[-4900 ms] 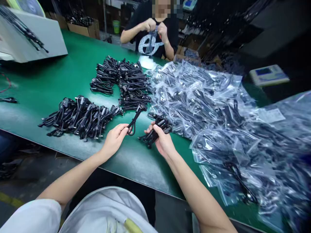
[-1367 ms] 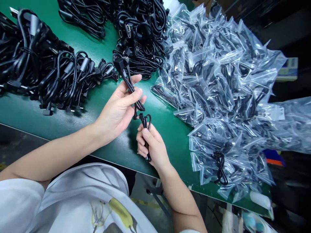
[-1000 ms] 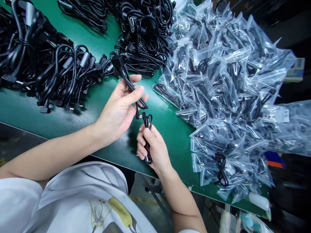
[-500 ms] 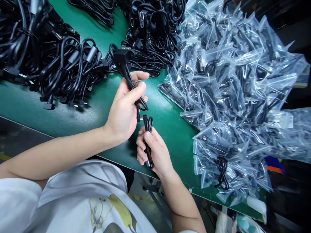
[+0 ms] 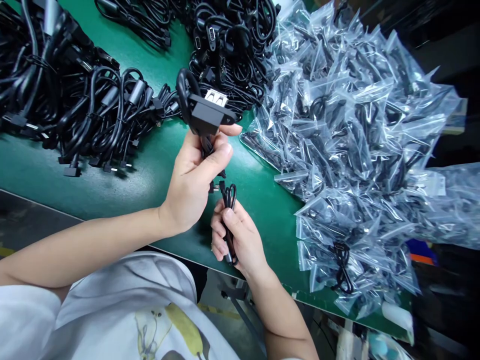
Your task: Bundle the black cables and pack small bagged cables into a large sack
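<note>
Head view. Relative to the frame half a second earlier, the black looped cable with a flanged rectangular housing (image 5: 206, 117) has turned, so that its pale-lined metal socket (image 5: 216, 97) faces the viewer; the right hand (image 5: 242, 232) has hardly shifted. The left hand (image 5: 187, 190) grips this cable just below the housing, between thumb and fingers. The right hand is closed around a second black looped cable with a grey cylindrical barrel (image 5: 229, 201), its loops projecting above the thumb. A small black plug with a metal pin (image 5: 213, 188) sits between the hands; whether it is joined to the second cable cannot be told. Both cables are held above the smooth green table (image 5: 277, 220). Progress, judged from the layout, is partial: many cables lie in the heap of clear plastic bags (image 5: 356, 125) at right, whereas the left heap of black tied cables (image 5: 101, 105), the rear heap of black tied cables (image 5: 232, 50) and both held cables are unbagged. One black cable bundle (image 5: 342, 265) appears to lie upon the bags.
</note>
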### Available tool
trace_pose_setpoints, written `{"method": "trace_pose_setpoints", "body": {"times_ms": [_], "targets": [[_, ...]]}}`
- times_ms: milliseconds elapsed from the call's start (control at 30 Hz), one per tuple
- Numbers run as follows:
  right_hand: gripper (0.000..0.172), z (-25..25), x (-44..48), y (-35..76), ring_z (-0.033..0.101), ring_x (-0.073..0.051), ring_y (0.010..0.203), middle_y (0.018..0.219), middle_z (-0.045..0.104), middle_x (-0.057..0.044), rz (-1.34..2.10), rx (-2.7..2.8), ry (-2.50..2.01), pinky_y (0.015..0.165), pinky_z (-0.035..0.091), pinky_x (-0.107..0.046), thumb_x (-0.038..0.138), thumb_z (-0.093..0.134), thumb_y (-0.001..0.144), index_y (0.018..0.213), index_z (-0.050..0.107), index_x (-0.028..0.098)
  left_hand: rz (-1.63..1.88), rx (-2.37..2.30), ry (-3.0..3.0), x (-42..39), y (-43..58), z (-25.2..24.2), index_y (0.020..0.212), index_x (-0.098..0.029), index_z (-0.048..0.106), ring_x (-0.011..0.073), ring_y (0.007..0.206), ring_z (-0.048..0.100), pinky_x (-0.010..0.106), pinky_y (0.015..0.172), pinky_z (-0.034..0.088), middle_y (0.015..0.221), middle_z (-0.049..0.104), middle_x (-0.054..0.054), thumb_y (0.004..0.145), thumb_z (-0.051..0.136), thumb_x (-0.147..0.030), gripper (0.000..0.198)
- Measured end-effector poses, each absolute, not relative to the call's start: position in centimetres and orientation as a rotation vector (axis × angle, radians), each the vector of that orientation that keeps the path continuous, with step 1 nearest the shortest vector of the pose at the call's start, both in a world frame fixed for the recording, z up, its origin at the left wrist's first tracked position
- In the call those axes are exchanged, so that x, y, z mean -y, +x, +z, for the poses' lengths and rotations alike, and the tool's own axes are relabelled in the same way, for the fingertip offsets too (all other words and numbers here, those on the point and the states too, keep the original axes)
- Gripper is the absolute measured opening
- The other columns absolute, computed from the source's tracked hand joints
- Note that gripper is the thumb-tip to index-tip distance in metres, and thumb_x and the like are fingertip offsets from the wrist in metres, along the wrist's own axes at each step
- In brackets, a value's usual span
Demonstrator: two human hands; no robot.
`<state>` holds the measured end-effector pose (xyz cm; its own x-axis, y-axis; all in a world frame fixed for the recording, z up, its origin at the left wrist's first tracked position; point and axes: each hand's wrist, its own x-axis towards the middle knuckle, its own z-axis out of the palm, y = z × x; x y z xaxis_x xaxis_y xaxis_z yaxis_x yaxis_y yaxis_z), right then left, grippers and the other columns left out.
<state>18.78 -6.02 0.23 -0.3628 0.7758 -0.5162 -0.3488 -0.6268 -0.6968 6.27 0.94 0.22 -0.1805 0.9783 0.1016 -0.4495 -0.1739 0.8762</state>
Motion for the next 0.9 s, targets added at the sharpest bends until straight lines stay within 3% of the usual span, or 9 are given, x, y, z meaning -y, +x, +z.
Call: {"method": "trace_pose_setpoints", "body": {"times_ms": [400,900], "targets": [[0.032,0.11,5.86,19.11,0.040,-0.002,0.036,0.063,0.046,0.012,1.995,0.689,-1.183,0.034,0.044,-0.014,0.049,0.067,0.091,0.097,0.049,0.023,1.562,-0.836,0.810,-1.28,6.07,0.57,0.101,-0.025,0.063,0.0139,0.077,0.057,0.029,0.075,0.052,0.083,0.052,0.001,0.093,0.059,-0.027,0.010],[0.028,-0.12,5.89,19.15,0.041,-0.002,0.036,0.063,0.048,0.012,1.991,0.710,-1.169,0.034,0.043,-0.014,0.045,0.066,0.093,0.097,0.050,0.022,1.520,-0.888,0.751,-1.25,6.10,0.79,0.101,-0.026,0.061,0.0168,0.082,0.057,0.032,0.080,0.050,0.084,0.052,0.001,0.089,0.060,-0.028,0.012]]}}
